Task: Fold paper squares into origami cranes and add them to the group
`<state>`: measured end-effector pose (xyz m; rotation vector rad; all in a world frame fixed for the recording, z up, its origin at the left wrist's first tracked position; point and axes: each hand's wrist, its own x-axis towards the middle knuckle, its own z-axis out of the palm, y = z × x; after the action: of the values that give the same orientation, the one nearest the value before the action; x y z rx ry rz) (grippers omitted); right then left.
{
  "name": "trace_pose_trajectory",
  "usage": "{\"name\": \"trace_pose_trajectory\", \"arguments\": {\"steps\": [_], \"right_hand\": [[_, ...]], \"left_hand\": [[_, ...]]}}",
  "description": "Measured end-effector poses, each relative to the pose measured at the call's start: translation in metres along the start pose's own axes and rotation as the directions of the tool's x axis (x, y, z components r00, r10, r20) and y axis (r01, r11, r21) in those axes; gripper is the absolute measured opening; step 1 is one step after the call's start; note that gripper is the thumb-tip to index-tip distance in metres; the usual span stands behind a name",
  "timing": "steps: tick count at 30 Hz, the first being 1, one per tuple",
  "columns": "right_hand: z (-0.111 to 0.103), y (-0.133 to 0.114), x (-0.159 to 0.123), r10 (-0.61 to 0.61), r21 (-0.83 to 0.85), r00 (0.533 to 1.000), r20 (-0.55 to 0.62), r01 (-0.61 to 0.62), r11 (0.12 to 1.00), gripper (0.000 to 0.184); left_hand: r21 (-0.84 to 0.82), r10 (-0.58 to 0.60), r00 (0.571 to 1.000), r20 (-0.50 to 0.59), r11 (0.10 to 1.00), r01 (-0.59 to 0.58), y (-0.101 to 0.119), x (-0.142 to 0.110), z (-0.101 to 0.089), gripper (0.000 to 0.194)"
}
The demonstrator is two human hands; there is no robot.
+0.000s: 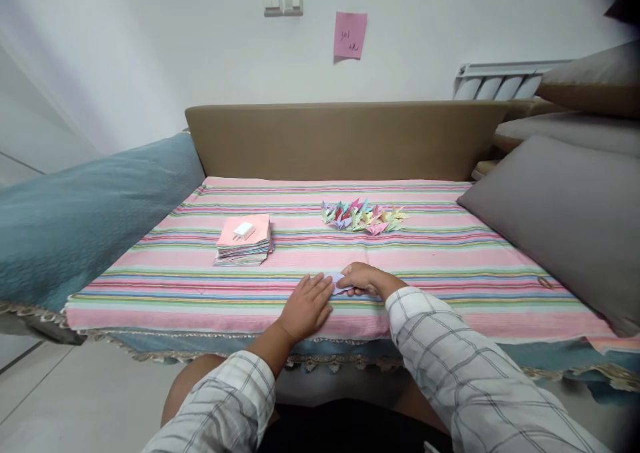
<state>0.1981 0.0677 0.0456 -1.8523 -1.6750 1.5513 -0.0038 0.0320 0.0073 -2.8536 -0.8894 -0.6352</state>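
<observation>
A small piece of folded lavender paper (337,282) lies on the striped cloth in front of me. My left hand (309,304) rests flat with its fingers stretched, the fingertips at the paper's left edge. From the other side my right hand (363,278) pinches the paper between thumb and fingers, hiding part of it. Beyond the hands sits a cluster of several folded paper cranes (364,216) in mixed colours. To the left stands a stack of square coloured paper (245,248), with a white plug adapter (244,230) on top.
The striped cloth (165,286) covers the sofa seat. A brown backrest (345,141) runs along the back, a blue-covered armrest (95,206) is at left, and grey cushions (560,220) pile up at right. A pink note (350,34) sticks to the wall.
</observation>
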Motion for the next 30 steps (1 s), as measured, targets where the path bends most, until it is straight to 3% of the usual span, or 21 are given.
{"name": "trace_pose_trajectory", "arguments": {"steps": [3, 7, 10, 12, 13, 14, 15, 16, 18, 20, 22, 27, 30], "right_hand": [[-0.003, -0.006, 0.004, 0.022, -0.034, 0.999, 0.026, -0.021, 0.999, 0.017], [-0.008, -0.009, 0.002, 0.022, -0.099, 1.0, 0.001, -0.021, 0.995, 0.019], [-0.014, -0.008, -0.006, 0.004, -0.166, 0.997, -0.08, -0.018, 0.986, 0.023], [-0.013, -0.004, -0.014, -0.052, -0.229, 0.978, -0.204, 0.004, 0.974, 0.027], [-0.01, 0.001, -0.018, -0.118, -0.269, 0.942, -0.314, 0.031, 0.963, 0.027], [-0.004, 0.007, -0.021, -0.304, -0.393, 0.824, -0.478, 0.11, 0.913, 0.026], [0.003, 0.015, -0.024, -0.486, -0.52, 0.714, -0.504, 0.198, 0.831, 0.024], [0.012, 0.023, -0.025, -0.645, -0.622, 0.626, -0.438, 0.307, 0.72, 0.025], [0.029, 0.042, -0.024, -0.822, -0.711, 0.512, -0.249, 0.479, 0.514, 0.03], [0.04, 0.059, -0.019, -0.855, -0.705, 0.454, -0.25, 0.52, 0.482, 0.031], [0.042, 0.069, -0.012, -0.85, -0.661, 0.445, -0.28, 0.553, 0.507, 0.03], [0.031, 0.07, -0.004, -0.809, -0.549, 0.496, -0.316, 0.6, 0.582, 0.016], [0.031, 0.066, -0.004, -0.812, -0.547, 0.48, -0.333, 0.603, 0.581, 0.011]], "left_hand": [[0.029, 0.006, 0.996, 0.092, 1.0, -0.008, 0.002, 0.0, 0.009, 0.058], [0.04, -0.003, 0.99, 0.143, 0.999, -0.003, 0.0, 0.0, 0.013, 0.06], [0.038, -0.004, 0.989, 0.148, 0.999, -0.001, 0.0, 0.0, 0.013, 0.059], [0.034, -0.007, 0.989, 0.148, 0.999, 0.002, 0.001, 0.0, 0.013, 0.058], [0.031, -0.008, 0.989, 0.146, 1.0, 0.004, 0.001, 0.0, 0.014, 0.057], [0.026, -0.011, 0.99, 0.142, 1.0, 0.007, 0.001, 0.0, 0.014, 0.057], [0.02, -0.013, 0.99, 0.139, 1.0, 0.011, 0.002, 0.0, 0.014, 0.057], [0.011, -0.017, 0.99, 0.137, 1.0, 0.015, 0.002, 0.0, 0.014, 0.057], [-0.014, -0.025, 0.99, 0.139, 1.0, 0.027, 0.002, 0.001, 0.013, 0.058], [-0.053, -0.038, 0.99, 0.139, 0.998, 0.046, 0.002, 0.003, 0.011, 0.059], [-0.104, -0.075, 0.989, 0.127, 0.991, 0.088, 0.001, 0.007, 0.008, 0.058], [-0.194, -0.229, 0.968, 0.102, 0.95, 0.246, -0.001, 0.02, 0.005, 0.036], [-0.209, -0.266, 0.959, 0.094, 0.937, 0.28, -0.003, 0.026, 0.007, 0.024]]}}
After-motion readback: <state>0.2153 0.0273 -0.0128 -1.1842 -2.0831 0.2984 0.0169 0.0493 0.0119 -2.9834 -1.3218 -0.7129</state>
